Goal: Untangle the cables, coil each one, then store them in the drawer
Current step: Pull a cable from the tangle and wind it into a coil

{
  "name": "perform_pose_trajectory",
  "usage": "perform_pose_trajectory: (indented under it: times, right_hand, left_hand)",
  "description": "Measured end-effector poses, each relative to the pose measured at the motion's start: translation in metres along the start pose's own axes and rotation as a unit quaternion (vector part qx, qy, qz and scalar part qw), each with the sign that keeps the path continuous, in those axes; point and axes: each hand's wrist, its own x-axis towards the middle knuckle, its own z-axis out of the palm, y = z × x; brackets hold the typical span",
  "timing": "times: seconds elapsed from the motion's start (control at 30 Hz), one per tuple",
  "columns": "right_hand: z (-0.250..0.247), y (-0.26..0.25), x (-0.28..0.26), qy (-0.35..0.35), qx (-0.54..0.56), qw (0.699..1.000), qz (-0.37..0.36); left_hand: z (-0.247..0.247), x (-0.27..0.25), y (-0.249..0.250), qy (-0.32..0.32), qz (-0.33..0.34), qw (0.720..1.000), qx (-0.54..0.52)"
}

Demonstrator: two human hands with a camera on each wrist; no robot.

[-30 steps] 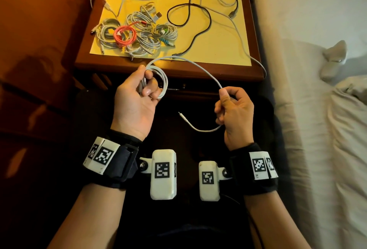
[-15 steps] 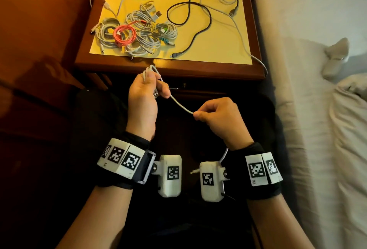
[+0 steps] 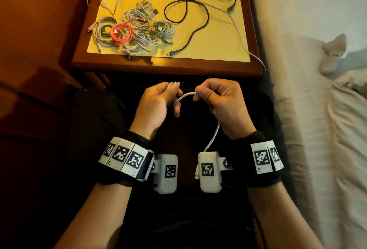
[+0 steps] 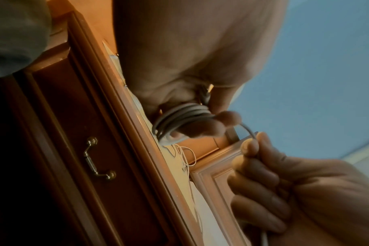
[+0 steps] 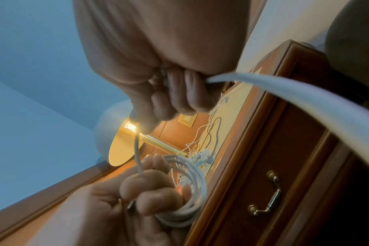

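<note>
A white cable is wound in loops round the fingers of the left hand, while its free tail is pinched in the curled right hand, in front of the closed drawer. If the left grip is relaxed, the loops may well spring loose and the coil be lost. The dangling tail could be snagged on the wrist camera. On the surface, coiled cables lie beside a loose black cable
</note>
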Motion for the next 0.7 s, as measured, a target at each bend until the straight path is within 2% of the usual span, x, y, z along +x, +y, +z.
perform_pose_trajectory:
  times: [0.13, 0.27, 0.37, 0.53, 0.7]
  right_hand:
    - [0.003, 0.004, 0.005, 0.053, 0.006, 0.998, -0.024]
    - [0.006, 0.011, 0.008, 0.069, 0.009, 0.997, -0.041]
    - [0.011, 0.015, 0.008, 0.058, 0.04, 0.997, -0.031]
    - [0.017, 0.014, 0.005, 0.034, 0.051, 0.998, -0.031]
    - [0.017, 0.006, 0.003, -0.012, 0.038, 0.999, -0.015]
  left_hand:
    - [0.001, -0.004, 0.006, -0.059, -0.013, 0.997, -0.051]
    - [0.003, -0.008, 0.012, -0.066, -0.058, 0.988, -0.128]
    - [0.003, -0.01, 0.016, -0.076, -0.083, 0.974, -0.194]
    - [0.005, -0.012, 0.024, -0.086, -0.099, 0.964, -0.233]
    - [0.003, -0.01, 0.022, -0.05, -0.088, 0.956, -0.276]
